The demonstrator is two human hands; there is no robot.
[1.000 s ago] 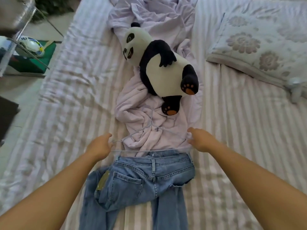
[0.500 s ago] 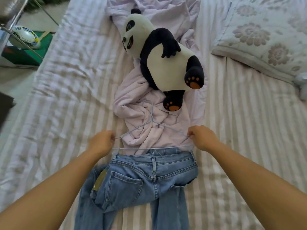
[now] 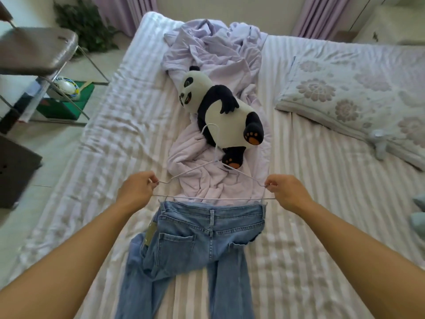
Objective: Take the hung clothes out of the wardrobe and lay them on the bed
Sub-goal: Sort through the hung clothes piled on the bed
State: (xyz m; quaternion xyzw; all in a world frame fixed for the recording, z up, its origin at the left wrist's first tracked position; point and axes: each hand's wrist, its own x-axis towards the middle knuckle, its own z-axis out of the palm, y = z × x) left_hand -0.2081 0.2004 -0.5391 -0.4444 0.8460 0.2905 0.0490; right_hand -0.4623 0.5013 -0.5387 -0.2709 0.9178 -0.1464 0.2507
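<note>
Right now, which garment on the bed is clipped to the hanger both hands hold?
The blue jeans, clipped at the waistband to the hanger; the lilac garment lies loose beneath.

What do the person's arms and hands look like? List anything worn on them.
Both arms are bare from the hands back to the frame edge: no sleeves, gloves, watch or bracelet show. The left hand and right hand carry no rings that can be seen on the visible fingers. No marks or bandages are visible on either forearm.
</note>
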